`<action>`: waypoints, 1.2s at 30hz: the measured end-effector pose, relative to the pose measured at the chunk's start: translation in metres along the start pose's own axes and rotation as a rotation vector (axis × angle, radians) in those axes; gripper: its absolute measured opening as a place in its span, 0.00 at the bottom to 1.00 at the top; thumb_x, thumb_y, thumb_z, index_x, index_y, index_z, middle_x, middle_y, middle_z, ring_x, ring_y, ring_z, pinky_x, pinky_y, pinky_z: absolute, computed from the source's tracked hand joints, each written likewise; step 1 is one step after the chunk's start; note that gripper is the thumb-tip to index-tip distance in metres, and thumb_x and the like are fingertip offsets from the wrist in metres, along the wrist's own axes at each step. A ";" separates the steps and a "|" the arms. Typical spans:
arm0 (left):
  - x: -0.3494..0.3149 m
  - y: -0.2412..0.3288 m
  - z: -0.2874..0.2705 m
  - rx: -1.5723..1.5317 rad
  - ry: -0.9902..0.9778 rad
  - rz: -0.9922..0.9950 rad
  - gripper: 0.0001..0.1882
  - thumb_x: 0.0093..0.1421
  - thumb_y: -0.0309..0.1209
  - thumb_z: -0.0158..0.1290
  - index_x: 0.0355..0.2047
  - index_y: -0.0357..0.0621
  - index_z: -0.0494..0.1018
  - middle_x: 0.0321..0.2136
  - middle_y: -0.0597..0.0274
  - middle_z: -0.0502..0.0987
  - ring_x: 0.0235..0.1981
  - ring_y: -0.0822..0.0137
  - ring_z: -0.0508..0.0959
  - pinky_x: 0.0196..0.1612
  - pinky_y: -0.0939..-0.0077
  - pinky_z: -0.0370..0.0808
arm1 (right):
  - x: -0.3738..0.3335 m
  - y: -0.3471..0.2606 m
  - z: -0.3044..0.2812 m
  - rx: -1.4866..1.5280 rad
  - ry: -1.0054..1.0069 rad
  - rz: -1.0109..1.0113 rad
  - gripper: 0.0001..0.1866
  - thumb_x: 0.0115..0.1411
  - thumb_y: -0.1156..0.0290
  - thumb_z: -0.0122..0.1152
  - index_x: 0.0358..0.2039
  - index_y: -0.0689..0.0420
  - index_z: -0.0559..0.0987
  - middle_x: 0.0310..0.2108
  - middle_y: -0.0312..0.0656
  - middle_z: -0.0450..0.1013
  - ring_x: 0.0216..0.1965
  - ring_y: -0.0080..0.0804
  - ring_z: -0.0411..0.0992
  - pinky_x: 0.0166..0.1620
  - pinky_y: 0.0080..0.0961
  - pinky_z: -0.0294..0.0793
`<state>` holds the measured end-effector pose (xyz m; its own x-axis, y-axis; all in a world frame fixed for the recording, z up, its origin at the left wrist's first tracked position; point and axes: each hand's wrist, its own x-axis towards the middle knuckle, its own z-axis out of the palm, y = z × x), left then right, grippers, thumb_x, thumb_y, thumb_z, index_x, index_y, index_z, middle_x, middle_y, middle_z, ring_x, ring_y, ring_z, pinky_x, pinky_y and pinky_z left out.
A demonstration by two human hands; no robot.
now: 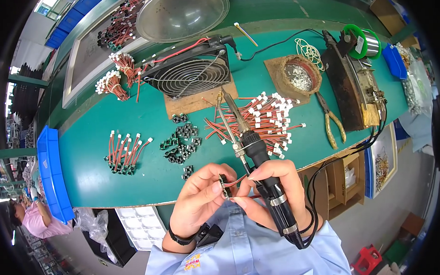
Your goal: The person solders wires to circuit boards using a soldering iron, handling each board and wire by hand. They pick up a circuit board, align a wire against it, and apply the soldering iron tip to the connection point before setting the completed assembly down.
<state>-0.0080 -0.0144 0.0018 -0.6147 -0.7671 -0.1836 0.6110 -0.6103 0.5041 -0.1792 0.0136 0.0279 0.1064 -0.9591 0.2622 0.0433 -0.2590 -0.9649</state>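
Wire (235,181) partly behind right hand (292,187)

The soldering iron's handle (267,184) looks like glossy plastic, the tabletop (85,166) smooth, the shirt (241,250) matt cloth.

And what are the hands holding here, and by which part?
Left hand: a small black part, pinched by its left side. Right hand: a soldering iron, by its black handle; whether that hand also grips the red wire can't be told.
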 end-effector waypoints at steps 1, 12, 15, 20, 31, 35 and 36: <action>-0.001 0.001 0.003 0.001 -0.001 0.002 0.10 0.62 0.26 0.46 0.42 0.35 0.66 0.36 0.59 0.71 0.38 0.72 0.71 0.40 0.78 0.68 | -0.002 0.000 -0.001 0.006 0.001 0.026 0.25 0.51 0.87 0.58 0.44 0.58 0.58 0.30 0.44 0.69 0.30 0.22 0.72 0.27 0.16 0.72; -0.007 0.006 0.026 1.200 0.100 0.440 0.11 0.49 0.16 0.54 0.34 0.37 0.71 0.31 0.55 0.72 0.30 0.65 0.73 0.31 0.76 0.70 | -0.005 0.008 -0.004 -0.014 0.029 0.062 0.25 0.52 0.86 0.58 0.44 0.56 0.56 0.29 0.45 0.71 0.28 0.20 0.72 0.27 0.12 0.69; -0.009 0.005 0.027 1.168 0.090 0.432 0.09 0.50 0.17 0.53 0.34 0.36 0.69 0.32 0.55 0.69 0.31 0.67 0.70 0.35 0.78 0.67 | -0.005 0.007 -0.004 -0.012 0.019 0.078 0.25 0.52 0.86 0.58 0.44 0.56 0.56 0.29 0.45 0.71 0.29 0.20 0.72 0.28 0.13 0.69; -0.008 0.003 0.022 1.157 0.110 0.479 0.08 0.51 0.17 0.53 0.33 0.36 0.69 0.34 0.54 0.67 0.32 0.69 0.68 0.36 0.79 0.66 | -0.006 0.007 -0.004 -0.021 0.001 0.089 0.25 0.52 0.87 0.58 0.44 0.56 0.56 0.29 0.45 0.71 0.29 0.21 0.72 0.28 0.13 0.69; -0.006 0.001 0.021 0.955 0.124 0.461 0.10 0.49 0.17 0.57 0.33 0.35 0.71 0.34 0.54 0.70 0.34 0.69 0.72 0.36 0.78 0.71 | -0.004 0.009 -0.005 -0.010 -0.016 0.106 0.25 0.52 0.86 0.58 0.44 0.57 0.56 0.29 0.46 0.71 0.30 0.22 0.73 0.29 0.15 0.72; -0.005 0.001 0.021 0.908 0.106 0.466 0.10 0.49 0.15 0.57 0.32 0.34 0.71 0.34 0.54 0.69 0.33 0.69 0.72 0.37 0.78 0.71 | -0.004 0.011 -0.004 0.028 -0.017 0.089 0.24 0.52 0.85 0.58 0.44 0.57 0.56 0.29 0.45 0.71 0.29 0.22 0.73 0.29 0.14 0.72; -0.005 0.001 0.021 0.910 0.097 0.469 0.10 0.49 0.15 0.56 0.32 0.34 0.70 0.34 0.54 0.69 0.33 0.69 0.72 0.37 0.78 0.71 | -0.004 0.011 -0.004 0.028 -0.017 0.089 0.24 0.52 0.85 0.58 0.44 0.57 0.56 0.29 0.45 0.71 0.29 0.22 0.73 0.29 0.14 0.72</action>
<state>-0.0147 -0.0077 0.0208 -0.3437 -0.9271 0.1494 0.1449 0.1049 0.9839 -0.1827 0.0143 0.0164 0.1277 -0.9761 0.1760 0.0608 -0.1694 -0.9837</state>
